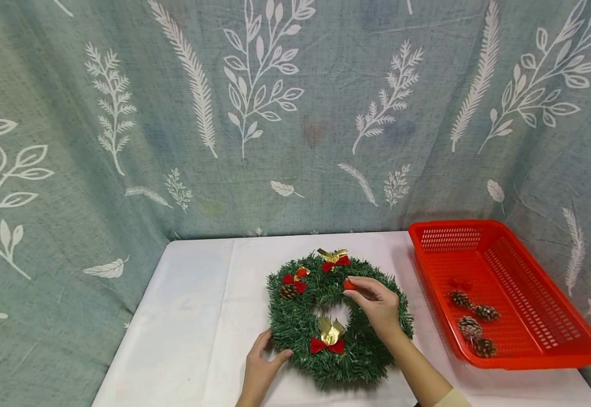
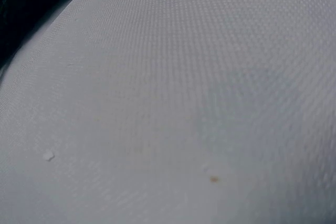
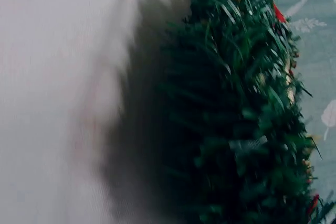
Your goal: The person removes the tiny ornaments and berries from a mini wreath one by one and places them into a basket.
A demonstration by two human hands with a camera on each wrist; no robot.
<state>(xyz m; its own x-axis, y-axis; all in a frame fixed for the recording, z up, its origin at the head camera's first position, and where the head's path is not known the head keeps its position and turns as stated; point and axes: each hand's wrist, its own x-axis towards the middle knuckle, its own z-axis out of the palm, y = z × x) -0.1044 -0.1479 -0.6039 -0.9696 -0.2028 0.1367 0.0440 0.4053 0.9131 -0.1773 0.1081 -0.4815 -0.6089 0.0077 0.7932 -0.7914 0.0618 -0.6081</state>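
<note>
from the head, looking forward and down across the white tabletop, far enough back to take in the whole wreath, the red basket and the patterned curtain behind. from the left wrist, facing white cloth at very close range, dark at the upper-left corner. from the right wrist, turned sideways, close against the wreath's flank; sharing wreath and curtain with the head view.
</note>
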